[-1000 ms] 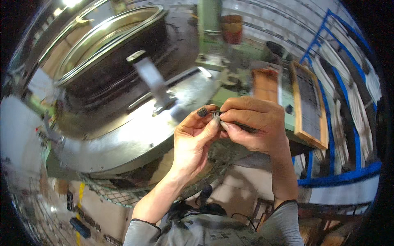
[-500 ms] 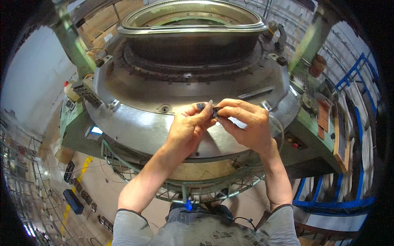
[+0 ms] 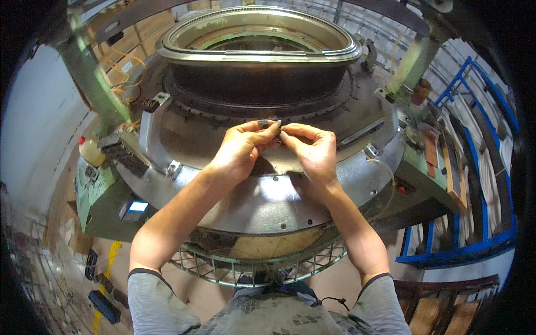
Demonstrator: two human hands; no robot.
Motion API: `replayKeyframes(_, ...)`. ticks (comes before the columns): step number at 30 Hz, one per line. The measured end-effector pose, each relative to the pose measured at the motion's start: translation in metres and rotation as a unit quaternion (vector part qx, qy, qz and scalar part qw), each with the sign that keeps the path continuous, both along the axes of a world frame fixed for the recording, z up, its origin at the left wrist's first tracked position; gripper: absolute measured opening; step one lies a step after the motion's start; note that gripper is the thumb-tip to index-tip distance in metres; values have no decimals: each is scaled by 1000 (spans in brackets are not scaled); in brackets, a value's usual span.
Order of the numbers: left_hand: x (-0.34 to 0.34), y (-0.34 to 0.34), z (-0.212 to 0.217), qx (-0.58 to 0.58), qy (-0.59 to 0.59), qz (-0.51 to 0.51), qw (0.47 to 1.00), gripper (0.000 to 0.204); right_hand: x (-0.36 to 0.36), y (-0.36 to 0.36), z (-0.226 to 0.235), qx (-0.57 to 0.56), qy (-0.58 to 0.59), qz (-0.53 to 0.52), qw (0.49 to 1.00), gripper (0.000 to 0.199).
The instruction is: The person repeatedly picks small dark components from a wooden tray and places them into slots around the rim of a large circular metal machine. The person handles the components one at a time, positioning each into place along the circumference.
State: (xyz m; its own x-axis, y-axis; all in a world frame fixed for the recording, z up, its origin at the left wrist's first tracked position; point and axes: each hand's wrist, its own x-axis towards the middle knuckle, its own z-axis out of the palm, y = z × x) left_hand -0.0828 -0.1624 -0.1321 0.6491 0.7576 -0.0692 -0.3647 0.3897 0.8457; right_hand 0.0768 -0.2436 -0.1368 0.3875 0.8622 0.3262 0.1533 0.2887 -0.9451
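Observation:
Both of my hands meet at the fingertips above the metal bed (image 3: 257,205) of a large round machine. My left hand (image 3: 239,146) is closed, thumb against curled fingers, on a small dark piece (image 3: 279,133) whose kind I cannot make out. From the other side, my right hand (image 3: 315,153) pinches that same piece between thumb and fingers. A dark patch or wrap (image 3: 263,124) shows at a left fingertip. The fingers hide most of the held piece. Behind them rises the machine's dark cylinder with a shiny metal rim (image 3: 257,56).
A long metal bar (image 3: 362,133) lies on the bed to the right. Green posts (image 3: 92,78) flank the machine. At the left are a pale bottle with a red cap (image 3: 91,151) and a small lit screen (image 3: 137,207). Blue racks (image 3: 458,251) stand at the right.
My hands have moved farther over the machine bed and a little left, still pinching the small dark piece together. The whole view has shifted, showing more of the machine's top.

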Motion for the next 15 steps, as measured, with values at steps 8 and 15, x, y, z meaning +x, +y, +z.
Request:
replayKeyframes(8,27,19,-19,-38,-60,5,997,22,0,11,1,73,-27,-82,994,11)
replayKeyframes(15,31,8,-33,-98,-135,-7,986,19,-8,10,0,143,-165,-143,965,10)
